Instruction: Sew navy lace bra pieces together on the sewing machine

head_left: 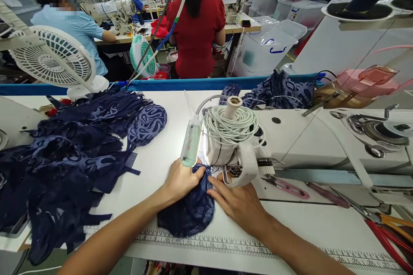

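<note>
A navy lace fabric piece [190, 210], curved like a bra cup, lies on the white sewing table with its upper end at the sewing machine head [232, 154]. My left hand [182, 182] grips its upper left part, thumb on top; a small lamp covers some of the fingers. On the fabric's right edge, my right hand [241, 204] holds with thumb and forefinger, its other fingers partly hidden under the machine head. The needle area is blocked from sight. A coil of pale cord [230, 124] sits on top of the machine.
Left lies a heap of navy lace garments [74, 150] below a white fan [54, 56]. Pink thread snips [292, 188] and red-handled scissors [377, 219] lie right. A printed ruler [200, 242] runs along the front edge. Co-workers sit beyond, near plastic bins [261, 51].
</note>
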`<state>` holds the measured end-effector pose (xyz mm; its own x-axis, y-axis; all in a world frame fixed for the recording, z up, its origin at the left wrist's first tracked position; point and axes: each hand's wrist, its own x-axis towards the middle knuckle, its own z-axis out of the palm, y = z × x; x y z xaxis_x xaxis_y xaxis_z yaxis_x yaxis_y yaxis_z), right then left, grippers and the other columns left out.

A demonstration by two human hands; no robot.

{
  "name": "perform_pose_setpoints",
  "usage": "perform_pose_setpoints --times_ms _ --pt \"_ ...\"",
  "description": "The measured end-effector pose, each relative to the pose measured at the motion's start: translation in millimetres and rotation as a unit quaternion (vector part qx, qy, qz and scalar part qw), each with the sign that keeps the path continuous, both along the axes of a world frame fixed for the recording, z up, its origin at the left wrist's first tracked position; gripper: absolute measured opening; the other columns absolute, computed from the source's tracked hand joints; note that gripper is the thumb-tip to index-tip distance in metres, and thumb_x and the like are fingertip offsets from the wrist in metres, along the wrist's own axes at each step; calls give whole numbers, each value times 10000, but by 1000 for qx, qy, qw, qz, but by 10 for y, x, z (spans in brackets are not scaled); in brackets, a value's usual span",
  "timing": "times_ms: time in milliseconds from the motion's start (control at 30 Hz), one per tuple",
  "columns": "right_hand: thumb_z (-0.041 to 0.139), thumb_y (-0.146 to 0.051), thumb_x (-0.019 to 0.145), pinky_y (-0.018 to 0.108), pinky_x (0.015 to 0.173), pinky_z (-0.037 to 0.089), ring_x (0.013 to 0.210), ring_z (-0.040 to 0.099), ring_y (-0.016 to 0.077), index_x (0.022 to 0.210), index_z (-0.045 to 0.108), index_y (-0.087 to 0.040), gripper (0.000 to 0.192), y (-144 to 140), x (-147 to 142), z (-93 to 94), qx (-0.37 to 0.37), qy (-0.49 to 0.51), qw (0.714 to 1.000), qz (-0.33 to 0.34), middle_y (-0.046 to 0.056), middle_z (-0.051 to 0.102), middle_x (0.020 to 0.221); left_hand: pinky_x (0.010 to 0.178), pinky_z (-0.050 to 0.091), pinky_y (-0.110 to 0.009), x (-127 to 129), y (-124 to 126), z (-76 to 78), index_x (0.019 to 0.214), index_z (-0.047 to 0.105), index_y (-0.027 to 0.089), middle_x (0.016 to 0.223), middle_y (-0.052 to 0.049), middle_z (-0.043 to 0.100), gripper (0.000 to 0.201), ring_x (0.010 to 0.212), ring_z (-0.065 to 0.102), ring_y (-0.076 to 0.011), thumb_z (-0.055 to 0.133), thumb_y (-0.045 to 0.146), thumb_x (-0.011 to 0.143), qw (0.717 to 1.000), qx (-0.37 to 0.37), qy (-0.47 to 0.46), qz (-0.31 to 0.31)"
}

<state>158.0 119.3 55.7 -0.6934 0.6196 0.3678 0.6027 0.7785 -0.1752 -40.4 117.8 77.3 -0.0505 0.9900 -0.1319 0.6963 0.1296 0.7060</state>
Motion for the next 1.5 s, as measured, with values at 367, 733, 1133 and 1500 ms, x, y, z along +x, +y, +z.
perform_pose_setpoints --times_ms 367,733,1133,1500 --pt "554 -185 921 392 757 474 835 621 227 1108 686 -255 240 59 -19 56 67 -55 996 3 77 721 947 596 415 -242 -28 113 -75 640 551 194 643 14 590 132 652 551 -160 592 252 752 999 11 -36 25" --pt "598 -94 851 451 789 471 876 630 251 1073 699 -289 313 87 -1 -184 101 -23 994 22 61 699 1093 733 485 -287 -23 96 -81 766 617 197 768 -17 665 76 744 599 -188 583 264 752 993 46 -98 48" --pt "506 -194 942 406 751 436 770 591 233 1179 653 -177 279 62 -49 0 33 -31 999 -16 94 674 790 564 406 -228 25 130 85 610 474 201 600 30 485 149 597 479 -137 553 214 736 997 42 -48 40" --pt "473 -156 929 289 621 374 604 525 143 747 619 -185 236 221 41 73 71 203 976 -41 2 599 639 581 422 -241 -5 161 27 661 512 202 603 25 509 93 614 500 -149 549 234 740 998 60 -16 26"
